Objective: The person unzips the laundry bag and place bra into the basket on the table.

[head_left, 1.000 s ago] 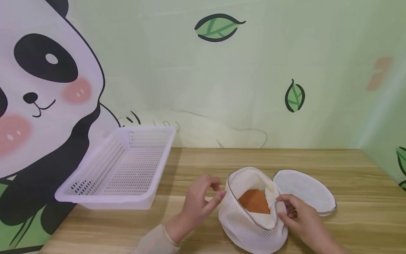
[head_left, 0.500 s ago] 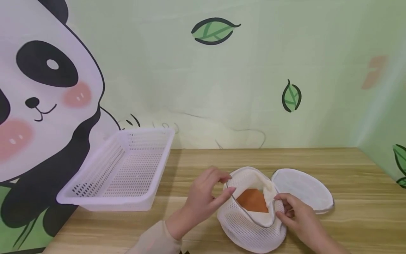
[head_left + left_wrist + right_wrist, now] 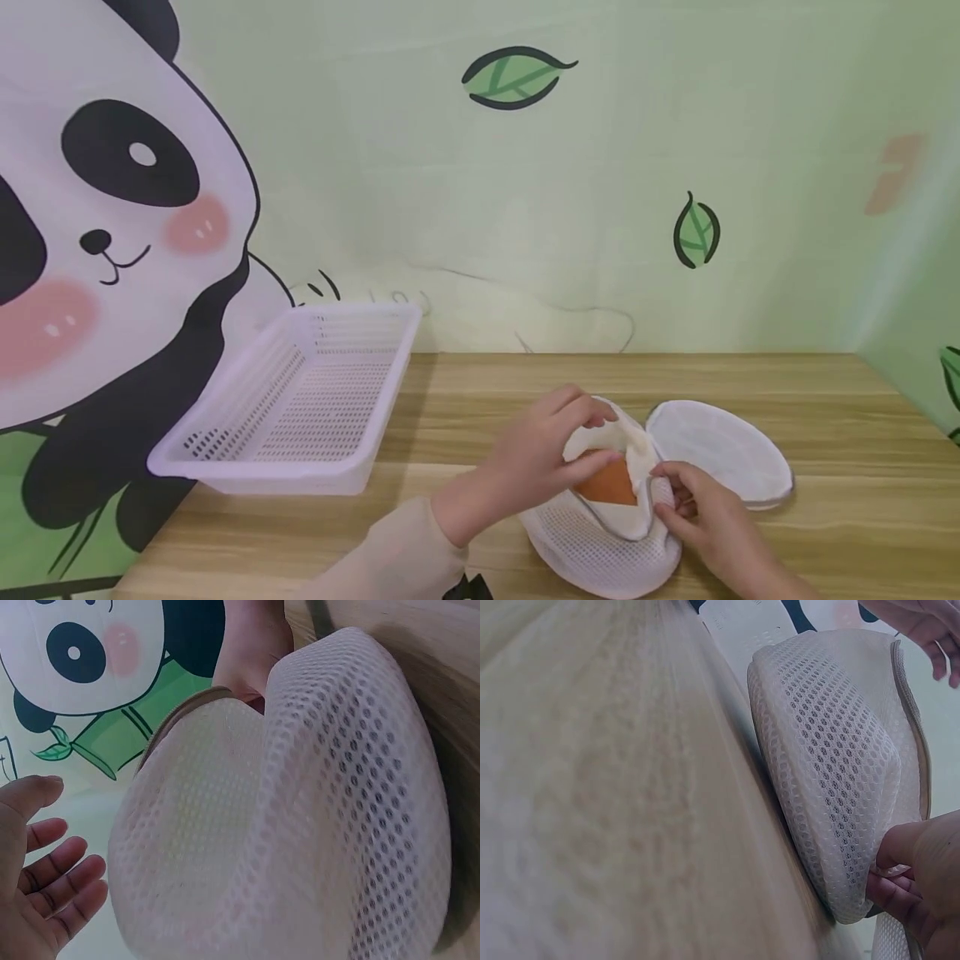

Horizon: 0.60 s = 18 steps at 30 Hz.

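A white mesh laundry bag [image 3: 600, 546] with a grey zip edge stands on the table, its round mouth facing up. Inside lies something flat and orange-brown [image 3: 606, 485]; its kind cannot be told. My right hand [image 3: 708, 521] pinches the bag's rim on the right side, as the right wrist view also shows. Over the mouth hovers my left hand [image 3: 536, 454], thumb and fingers spread apart with nothing between them. In the left wrist view those fingers [image 3: 64, 889] are apart from the mesh. The bag's round lid [image 3: 720, 450] lies folded back behind the right hand.
A white perforated plastic basket [image 3: 322, 408] stands at the left of the wooden table [image 3: 465, 392]. Behind the table is a pale green backdrop [image 3: 600, 167] printed with a panda and leaves. A small black object [image 3: 468, 588] shows at the bottom edge.
My left hand has moved right, from beside the bag's left rim to above its mouth. The right hand keeps its pinch on the rim, and the bag has hardly moved.
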Each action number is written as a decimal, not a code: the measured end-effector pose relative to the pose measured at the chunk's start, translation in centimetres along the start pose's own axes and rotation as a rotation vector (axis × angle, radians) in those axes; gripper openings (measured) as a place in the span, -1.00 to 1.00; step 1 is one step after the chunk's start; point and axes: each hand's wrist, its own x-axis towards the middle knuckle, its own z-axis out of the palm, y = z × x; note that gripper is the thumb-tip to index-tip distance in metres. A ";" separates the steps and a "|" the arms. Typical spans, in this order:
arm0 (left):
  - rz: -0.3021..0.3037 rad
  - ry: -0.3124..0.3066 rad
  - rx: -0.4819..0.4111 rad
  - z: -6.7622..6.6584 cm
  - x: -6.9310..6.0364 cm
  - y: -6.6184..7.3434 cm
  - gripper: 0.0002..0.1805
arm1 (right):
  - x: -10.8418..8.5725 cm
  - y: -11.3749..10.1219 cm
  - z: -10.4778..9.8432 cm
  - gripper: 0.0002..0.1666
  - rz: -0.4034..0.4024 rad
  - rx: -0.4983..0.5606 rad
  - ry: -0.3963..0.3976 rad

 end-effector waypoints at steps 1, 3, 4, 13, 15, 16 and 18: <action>0.004 -0.013 -0.003 0.2 0.3 0.1 -0.70 | 0.0 0.0 0.0 -0.54 -0.003 0.003 -0.001; 0.004 -0.045 -0.019 0.7 0.8 0.2 -0.70 | -0.1 0.1 -0.1 -0.54 -0.010 0.006 0.001; 0.001 -0.062 -0.019 0.8 0.9 0.2 -0.70 | -0.1 0.1 0.0 -0.54 -0.013 0.007 0.000; -0.003 -0.206 0.020 2.1 2.4 0.5 -0.67 | -0.1 0.1 0.2 -0.52 -0.038 0.004 0.019; 0.016 -0.227 0.041 2.4 2.4 0.6 -0.67 | -0.1 0.0 0.4 -0.52 -0.033 0.003 0.017; 0.023 -0.237 0.048 2.6 2.4 0.6 -0.68 | -0.1 0.0 0.4 -0.52 -0.029 0.002 0.017; 0.026 -0.260 0.059 2.9 2.2 0.6 -0.69 | -0.1 0.0 0.6 -0.52 -0.023 -0.003 0.020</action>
